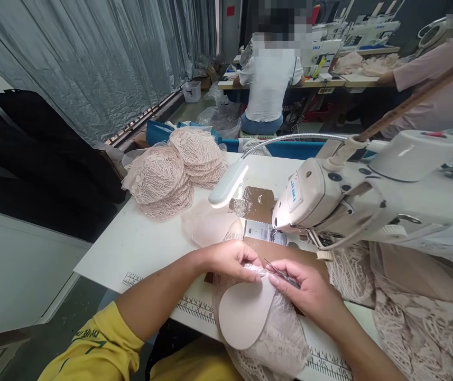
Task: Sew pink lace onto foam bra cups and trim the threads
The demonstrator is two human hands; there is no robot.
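My left hand [232, 259] pinches the top edge of a beige lace-covered bra cup [246, 312] that hangs over the table's front edge. My right hand [303, 286] is closed on small metal snips [279, 272], their tips pointing at the cup's edge right beside my left fingers. Both hands sit just in front of the white Juki sewing machine [329, 196] and its needle plate [260, 231]. A loose beige cup [206, 225] lies behind my left hand.
Two stacks of lace cups [174, 172] stand at the table's back left. Lace fabric [420, 312] is heaped on the right under the machine arm. A gooseneck lamp [228, 185] hangs over the table. Two people sit at benches behind. Grey curtains hang left.
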